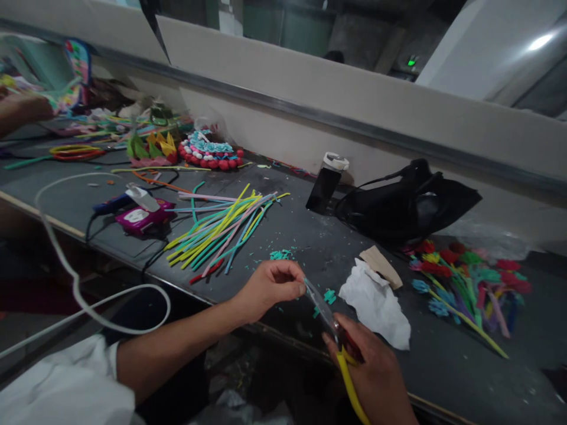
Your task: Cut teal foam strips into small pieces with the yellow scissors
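My right hand [370,363] grips scissors [322,307] with yellow and red handles, their blades pointing up and left. At the blade tips, the fingers of my left hand [270,289] are pinched together on what looks like a small green piece, mostly hidden by the fingertips. Small green cut pieces [280,255] lie on the dark table just beyond my left hand, and more green scraps [329,296] sit beside the blades. Further left is a loose bundle of pipe cleaners [225,224] in yellow, green, pink and blue.
Crumpled white paper [376,304] and fuzzy flowers [469,283] lie right. Behind are a black bottle [323,186] and a black bag [398,206]. A purple device [144,218], a pale cable [75,283] and red-white beadwork [210,153] are left. Another person's hand [26,109] works far left.
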Demonstrator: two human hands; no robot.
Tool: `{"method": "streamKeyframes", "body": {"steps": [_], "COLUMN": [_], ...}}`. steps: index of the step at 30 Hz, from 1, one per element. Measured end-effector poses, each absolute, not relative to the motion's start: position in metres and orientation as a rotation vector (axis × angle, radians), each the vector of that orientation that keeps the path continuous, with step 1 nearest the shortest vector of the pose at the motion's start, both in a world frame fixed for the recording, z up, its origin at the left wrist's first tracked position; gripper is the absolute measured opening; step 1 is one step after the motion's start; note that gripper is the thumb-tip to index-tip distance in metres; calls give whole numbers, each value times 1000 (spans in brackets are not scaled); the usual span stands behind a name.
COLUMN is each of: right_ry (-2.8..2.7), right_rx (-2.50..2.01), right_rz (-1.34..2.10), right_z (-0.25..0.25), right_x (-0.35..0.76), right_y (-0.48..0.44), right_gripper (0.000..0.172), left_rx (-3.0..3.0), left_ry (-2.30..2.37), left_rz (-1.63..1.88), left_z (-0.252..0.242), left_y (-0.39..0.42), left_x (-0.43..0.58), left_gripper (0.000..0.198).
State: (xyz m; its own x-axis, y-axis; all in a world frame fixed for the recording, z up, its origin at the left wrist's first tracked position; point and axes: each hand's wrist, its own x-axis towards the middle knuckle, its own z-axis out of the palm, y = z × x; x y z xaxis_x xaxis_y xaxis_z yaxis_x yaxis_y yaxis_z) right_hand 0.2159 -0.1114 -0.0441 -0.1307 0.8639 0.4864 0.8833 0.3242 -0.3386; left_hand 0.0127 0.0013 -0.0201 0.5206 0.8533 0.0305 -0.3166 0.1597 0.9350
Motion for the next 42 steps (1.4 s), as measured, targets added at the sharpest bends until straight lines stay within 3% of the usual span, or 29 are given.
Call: {"method": "streamKeyframes", "body": {"steps": [9,15,19,26,34,39,42], "right_ry": [-1900,-1513,-1087,-950,-954,-1316,-1539], "right_rx": [-1609,-1628,-1481,-1250,-1308,-1504,-1532], "right_rz": [50,585,1147,1296,1112,508,199], "right_z": [-46,-25,-16,-16,-19,-20,-28], "right_x": [214,203,191,184,182,184,189], "right_y": [-112,-109,-108,-101,-99,-100,-103], "right_gripper": [22,25,44,45,44,26,25], "left_rx": [1113,1181,1293,1533,1427,987,927], "left_ry": [577,489,411,332,416,583,593], "left_rz": [915,942,937,856,832,716,737], "left_z": [-20,-19,-20,-22,-31,-36,-38], "left_y": [1,0,-3,-10,-15,-25,-28], "left_x": [14,14,18,20,25,34,38], "left_gripper": [15,13,10,5,11,24,25]}}
